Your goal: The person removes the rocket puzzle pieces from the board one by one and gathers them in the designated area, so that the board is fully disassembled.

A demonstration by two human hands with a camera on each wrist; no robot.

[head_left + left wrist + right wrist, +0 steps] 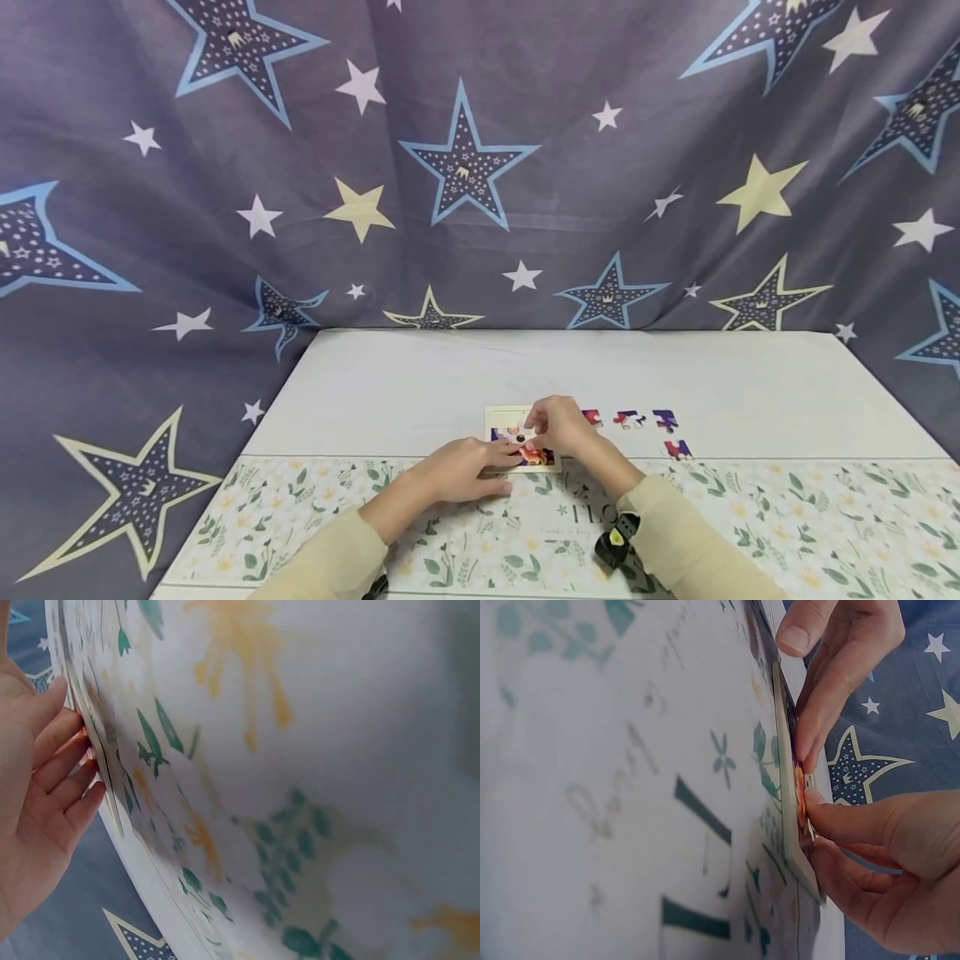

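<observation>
A small jigsaw puzzle tray (498,412) with a pale frame lies on the table. Inside it are several fitted pieces with a colourful picture (534,456). My left hand (465,469) rests its extended fingers on the pieces at the tray's left side; the left wrist view shows those fingers (67,769) fairly straight. From the right, my right hand (564,427) pinches a puzzle piece (810,781) between thumb and fingers, low over the tray. Most of that piece is hidden by the fingers.
Loose puzzle pieces lie right of the tray: a red one (592,417), a mixed one (630,418), a dark blue one (665,419) and a red-purple one (677,450). A floral cloth (300,517) covers the table's near part; a starry curtain (540,208) hangs behind.
</observation>
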